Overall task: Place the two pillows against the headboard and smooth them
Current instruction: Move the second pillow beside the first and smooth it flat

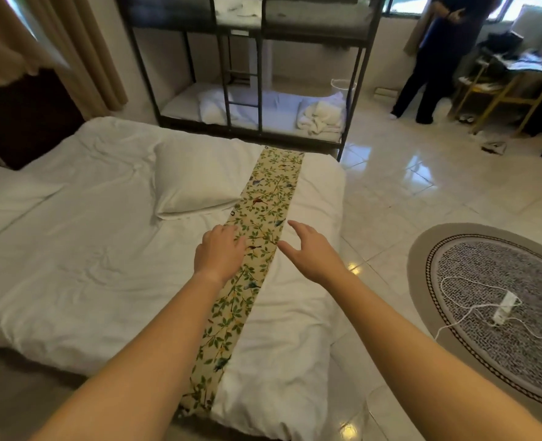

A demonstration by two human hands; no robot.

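Observation:
A white pillow (196, 176) lies on the white bed (72, 265), beside the floral bed runner (257, 237) that crosses the mattress. A second white pillow (5, 195) lies flat at the left edge of the bed, in front of the dark headboard (24, 122). My left hand (220, 251) hovers over the runner just below the first pillow, palm down, holding nothing. My right hand (311, 249) reaches out beside it over the bed's right part, fingers spread and empty. Neither hand touches a pillow.
A black metal bunk bed (257, 90) with white bedding stands beyond the bed. A person in dark clothes (444, 58) stands at the back right by a cluttered desk (517, 71). A round rug (498, 307) with a white power strip (505, 307) lies on the glossy tiles.

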